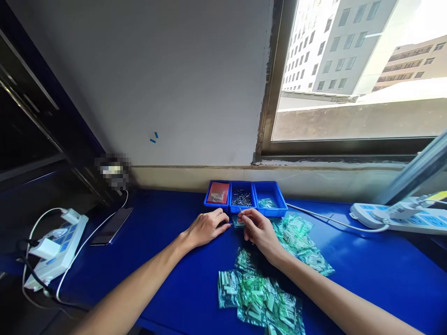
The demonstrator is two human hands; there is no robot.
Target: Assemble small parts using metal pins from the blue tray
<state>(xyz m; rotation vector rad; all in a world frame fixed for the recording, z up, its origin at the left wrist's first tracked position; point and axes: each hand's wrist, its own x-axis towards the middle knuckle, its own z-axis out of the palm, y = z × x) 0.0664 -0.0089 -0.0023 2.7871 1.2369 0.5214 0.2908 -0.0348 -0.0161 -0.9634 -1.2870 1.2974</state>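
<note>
My right hand (257, 229) pinches a small thin metal piece (240, 210) between thumb and forefinger, just in front of the blue bins. To its left, my left hand (208, 227) rests on the table, fingers bent and thumb apart from them, with nothing visible in it. A small clear bag (238, 222) lies between the two hands, partly covered by the right one. Behind them, the middle blue bin (241, 195) contains many loose metal pieces. The right bin (270, 195) has small clear bags in it, and the left bin (218, 192) a red packet.
Filled clear bags (260, 298) lie in a pile nearest me; another pile (300, 242) spreads beyond my right forearm. A phone (112, 226) and a power strip (57, 249) are at left. Another power strip (405, 217), with its cable, stands at right below the window.
</note>
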